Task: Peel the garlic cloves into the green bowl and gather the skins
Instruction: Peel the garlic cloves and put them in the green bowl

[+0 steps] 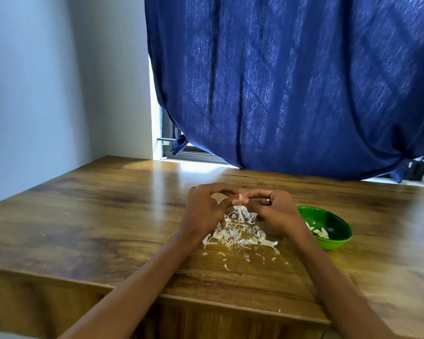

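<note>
Both hands meet above the wooden table (108, 216), fingertips together. My left hand (203, 206) and my right hand (277, 209) pinch one small garlic clove (241, 198) between them, with a strip of white skin hanging from it. Directly below lies a loose pile of garlic skins (240, 232), with smaller flakes scattered toward the table's near edge. The green bowl (338, 237) stands just right of my right hand and holds several peeled cloves (320, 232); my right wrist hides its left side.
A dark blue curtain (291, 81) hangs behind the table's far edge over a window. A pale wall stands to the left. The table's front edge (157, 294) runs close below the scattered skin flakes.
</note>
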`<control>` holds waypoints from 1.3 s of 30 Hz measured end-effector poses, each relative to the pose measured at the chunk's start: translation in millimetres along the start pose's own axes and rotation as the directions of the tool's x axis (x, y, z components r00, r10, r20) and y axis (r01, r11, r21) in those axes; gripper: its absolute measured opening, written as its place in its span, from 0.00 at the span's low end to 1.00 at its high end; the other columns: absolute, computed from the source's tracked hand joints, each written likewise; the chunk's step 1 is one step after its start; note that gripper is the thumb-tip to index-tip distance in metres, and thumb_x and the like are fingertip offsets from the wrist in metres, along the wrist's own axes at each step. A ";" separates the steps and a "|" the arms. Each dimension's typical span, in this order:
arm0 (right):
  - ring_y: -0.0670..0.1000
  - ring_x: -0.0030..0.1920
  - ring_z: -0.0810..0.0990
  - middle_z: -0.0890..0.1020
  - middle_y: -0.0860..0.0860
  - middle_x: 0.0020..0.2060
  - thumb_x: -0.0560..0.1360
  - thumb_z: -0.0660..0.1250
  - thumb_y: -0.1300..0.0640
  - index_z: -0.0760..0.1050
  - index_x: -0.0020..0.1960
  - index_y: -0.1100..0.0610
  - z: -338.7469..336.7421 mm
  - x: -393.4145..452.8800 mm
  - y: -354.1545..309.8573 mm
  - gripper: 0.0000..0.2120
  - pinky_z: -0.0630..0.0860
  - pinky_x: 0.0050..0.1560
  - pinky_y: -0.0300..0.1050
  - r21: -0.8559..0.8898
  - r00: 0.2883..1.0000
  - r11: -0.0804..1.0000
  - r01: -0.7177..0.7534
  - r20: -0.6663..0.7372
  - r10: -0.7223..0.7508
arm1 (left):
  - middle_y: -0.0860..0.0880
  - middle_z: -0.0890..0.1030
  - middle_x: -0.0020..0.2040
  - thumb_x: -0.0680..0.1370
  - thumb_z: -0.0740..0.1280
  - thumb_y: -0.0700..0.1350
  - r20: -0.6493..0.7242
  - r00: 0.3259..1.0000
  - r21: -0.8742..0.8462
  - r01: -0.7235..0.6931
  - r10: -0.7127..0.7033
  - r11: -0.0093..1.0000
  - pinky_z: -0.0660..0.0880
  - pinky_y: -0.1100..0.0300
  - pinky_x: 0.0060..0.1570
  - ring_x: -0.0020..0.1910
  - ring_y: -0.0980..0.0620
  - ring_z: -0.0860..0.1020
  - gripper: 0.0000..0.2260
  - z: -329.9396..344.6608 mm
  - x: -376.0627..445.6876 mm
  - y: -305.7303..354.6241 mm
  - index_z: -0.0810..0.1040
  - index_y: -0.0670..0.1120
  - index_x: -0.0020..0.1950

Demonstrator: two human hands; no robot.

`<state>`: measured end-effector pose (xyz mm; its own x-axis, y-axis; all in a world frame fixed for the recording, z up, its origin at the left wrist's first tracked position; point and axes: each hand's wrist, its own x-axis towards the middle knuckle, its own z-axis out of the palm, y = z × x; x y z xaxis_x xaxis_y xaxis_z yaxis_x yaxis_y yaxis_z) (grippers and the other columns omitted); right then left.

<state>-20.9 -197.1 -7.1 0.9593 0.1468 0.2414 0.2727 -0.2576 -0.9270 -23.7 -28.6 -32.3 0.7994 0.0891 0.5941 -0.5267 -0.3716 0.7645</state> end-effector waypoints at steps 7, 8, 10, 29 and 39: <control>0.54 0.44 0.86 0.88 0.53 0.40 0.77 0.70 0.65 0.83 0.47 0.56 0.7 -0.4 -1.3 0.06 0.84 0.47 0.42 0.124 0.997 0.991 -0.050 0.059 0.043 | 0.54 0.87 0.47 0.75 0.77 0.39 0.020 1.000 0.060 -0.024 0.023 0.998 0.76 0.59 0.23 0.22 0.49 0.80 0.08 -0.2 0.4 -5.8 0.88 0.48 0.52; 0.53 0.44 0.85 0.88 0.51 0.40 0.77 0.70 0.65 0.83 0.47 0.55 1.0 -1.5 -2.0 0.06 0.83 0.46 0.41 0.126 0.997 0.991 -0.045 0.073 0.035 | 0.54 0.87 0.47 0.75 0.77 0.39 0.021 0.999 0.065 -0.037 0.036 0.997 0.76 0.60 0.23 0.22 0.51 0.80 0.08 -0.1 0.3 -6.5 0.88 0.49 0.52; 0.53 0.45 0.86 0.88 0.49 0.41 0.76 0.72 0.62 0.83 0.47 0.53 0.4 -2.2 -1.4 0.05 0.83 0.48 0.42 0.092 0.997 0.995 -0.023 0.070 0.017 | 0.55 0.86 0.47 0.74 0.79 0.40 0.017 0.995 0.084 -0.097 0.096 0.992 0.76 0.63 0.26 0.27 0.57 0.81 0.11 -0.3 0.3 -6.1 0.86 0.55 0.51; 0.45 0.34 0.79 0.86 0.52 0.36 0.75 0.73 0.61 0.83 0.50 0.60 1.0 2.5 3.9 0.05 0.79 0.36 0.36 0.301 0.994 0.948 -0.104 0.067 0.088 | 0.54 0.87 0.47 0.73 0.78 0.38 -0.002 0.980 0.158 -0.197 0.199 0.968 0.72 0.70 0.29 0.26 0.65 0.78 0.13 1.5 -1.1 -7.6 0.87 0.50 0.56; 0.46 0.35 0.82 0.87 0.55 0.40 0.76 0.73 0.59 0.84 0.51 0.58 2.1 5.2 9.0 0.05 0.78 0.36 0.36 0.253 0.997 0.967 -0.017 -0.064 0.034 | 0.52 0.87 0.47 0.76 0.76 0.38 -0.010 0.986 0.131 -0.163 0.166 0.978 0.72 0.72 0.29 0.26 0.65 0.79 0.07 0.2 -2.3 -3.4 0.87 0.46 0.53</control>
<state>-13.6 -196.6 -14.8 0.9708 0.0768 0.2273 0.2287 -0.0104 -0.9734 -23.7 -27.7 -36.3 0.6978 0.0356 0.7154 -0.6080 -0.4986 0.6178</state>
